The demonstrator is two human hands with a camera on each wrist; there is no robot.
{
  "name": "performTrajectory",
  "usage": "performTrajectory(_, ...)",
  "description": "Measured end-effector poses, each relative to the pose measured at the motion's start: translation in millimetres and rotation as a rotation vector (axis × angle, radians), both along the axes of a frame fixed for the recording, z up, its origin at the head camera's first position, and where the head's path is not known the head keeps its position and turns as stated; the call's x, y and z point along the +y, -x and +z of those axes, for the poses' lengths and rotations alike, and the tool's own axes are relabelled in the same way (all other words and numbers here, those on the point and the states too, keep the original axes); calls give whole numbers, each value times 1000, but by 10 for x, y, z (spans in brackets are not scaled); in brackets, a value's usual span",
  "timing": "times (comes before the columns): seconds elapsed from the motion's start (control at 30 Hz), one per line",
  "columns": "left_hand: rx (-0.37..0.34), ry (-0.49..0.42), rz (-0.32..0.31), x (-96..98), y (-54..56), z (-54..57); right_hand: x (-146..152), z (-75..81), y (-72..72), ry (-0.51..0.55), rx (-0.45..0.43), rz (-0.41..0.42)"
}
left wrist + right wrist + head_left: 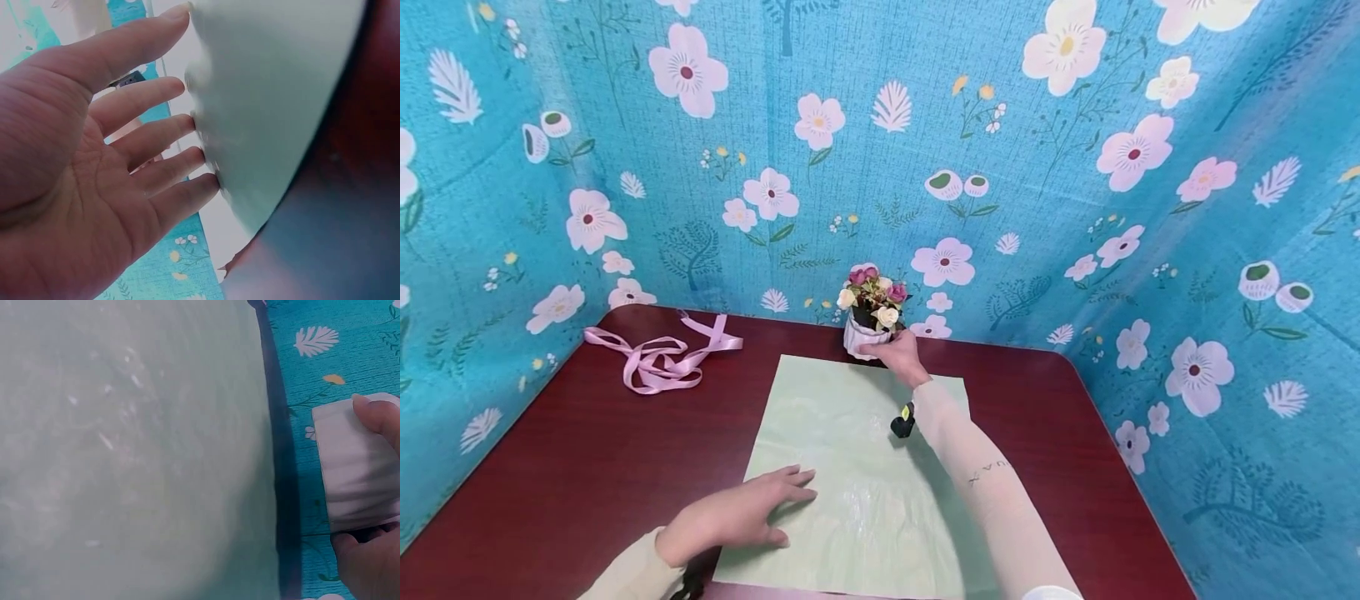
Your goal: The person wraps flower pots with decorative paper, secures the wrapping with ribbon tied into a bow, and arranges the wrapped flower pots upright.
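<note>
At the back of the table, my right hand (901, 354) grips a small white flowerpot (854, 337) holding pink and cream flowers (872, 293). Thumb and fingers lie on opposite sides of the pot (353, 469) in the right wrist view. A pale green sheet of wrapping paper (842, 467) lies spread in front of the pot, below my right forearm. My left hand (745, 512) is at the sheet's near left edge, fingers spread and nearly straight. The left wrist view has its fingertips (203, 181) right at the paper's surface.
A loose tangle of pink ribbon (655, 371) lies at the back left of the dark red table (587, 467). Behind and on both sides hangs a blue flowered cloth (865, 200). A pink strip (767, 592) shows beneath the paper's near edge.
</note>
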State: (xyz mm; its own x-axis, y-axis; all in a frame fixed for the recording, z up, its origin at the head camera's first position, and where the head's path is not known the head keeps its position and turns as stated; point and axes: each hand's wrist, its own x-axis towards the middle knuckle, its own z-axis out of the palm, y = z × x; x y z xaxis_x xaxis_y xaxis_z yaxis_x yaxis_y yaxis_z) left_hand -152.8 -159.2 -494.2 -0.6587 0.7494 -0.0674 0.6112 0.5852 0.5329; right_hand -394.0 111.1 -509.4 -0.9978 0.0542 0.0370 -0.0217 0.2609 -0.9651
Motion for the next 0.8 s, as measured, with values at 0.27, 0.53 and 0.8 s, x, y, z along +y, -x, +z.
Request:
performTrajectory(0.27,-20,10,4,72,69,30,39,147,-51,-85,22,15)
performTrajectory(0.53,-22,0,-2,112,94,70,98,254,-151,-197,-8,12)
performTrajectory(0.8,-29,-9,-13,114,129,43,195,249,-183,-266,57,22)
